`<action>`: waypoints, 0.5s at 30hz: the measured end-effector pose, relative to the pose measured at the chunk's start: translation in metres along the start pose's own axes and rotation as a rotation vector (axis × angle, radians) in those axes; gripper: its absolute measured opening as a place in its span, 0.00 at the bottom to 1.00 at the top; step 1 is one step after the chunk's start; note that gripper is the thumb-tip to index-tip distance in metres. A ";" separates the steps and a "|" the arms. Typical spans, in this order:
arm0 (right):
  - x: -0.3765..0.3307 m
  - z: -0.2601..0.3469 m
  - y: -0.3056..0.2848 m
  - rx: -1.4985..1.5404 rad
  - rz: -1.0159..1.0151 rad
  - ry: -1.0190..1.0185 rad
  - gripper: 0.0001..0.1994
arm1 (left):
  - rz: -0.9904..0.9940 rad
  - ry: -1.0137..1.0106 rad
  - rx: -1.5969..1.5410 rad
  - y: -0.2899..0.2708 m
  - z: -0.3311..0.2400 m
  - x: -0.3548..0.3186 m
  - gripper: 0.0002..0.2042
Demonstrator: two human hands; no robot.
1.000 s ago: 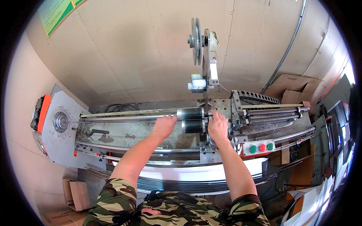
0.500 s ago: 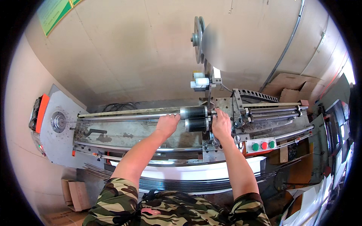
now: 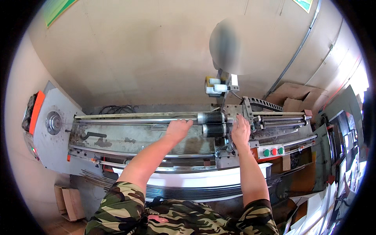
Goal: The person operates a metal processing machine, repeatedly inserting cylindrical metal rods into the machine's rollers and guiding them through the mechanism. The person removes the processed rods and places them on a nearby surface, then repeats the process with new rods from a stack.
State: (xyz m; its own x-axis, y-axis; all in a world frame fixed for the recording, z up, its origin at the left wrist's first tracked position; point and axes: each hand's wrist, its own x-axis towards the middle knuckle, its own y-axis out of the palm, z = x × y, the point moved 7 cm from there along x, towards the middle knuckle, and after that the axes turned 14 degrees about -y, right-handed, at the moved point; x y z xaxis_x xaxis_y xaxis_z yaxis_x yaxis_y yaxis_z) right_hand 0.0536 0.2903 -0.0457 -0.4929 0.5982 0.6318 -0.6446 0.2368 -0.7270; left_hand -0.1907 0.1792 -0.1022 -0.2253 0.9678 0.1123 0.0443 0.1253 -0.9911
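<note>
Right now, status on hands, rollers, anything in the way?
Left hand curled at thin rod, grip unclear. Right hand beside two black rollers, hold unclear. Rollers between hands. Hooked black tool on machine bed, clear of hands.

Left of the rollers: left hand, then hook wrench; right: right hand; right and in front: push-button panel.

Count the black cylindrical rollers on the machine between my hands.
2: the upper black roller and the lower black roller just below it, both between the left hand and right hand.
</note>
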 end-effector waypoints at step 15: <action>0.005 0.164 0.087 0.130 0.146 -0.313 0.18 | 0.046 -0.019 -0.008 -0.011 0.121 -0.045 0.10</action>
State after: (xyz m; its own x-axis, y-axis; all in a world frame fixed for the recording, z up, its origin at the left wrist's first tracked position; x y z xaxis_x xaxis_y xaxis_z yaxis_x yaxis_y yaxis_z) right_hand -0.1009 0.1877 -0.0618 -0.7268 0.3506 0.5906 -0.6135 0.0551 -0.7877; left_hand -0.2993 0.1079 -0.1053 -0.2410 0.9684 0.0649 0.0628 0.0823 -0.9946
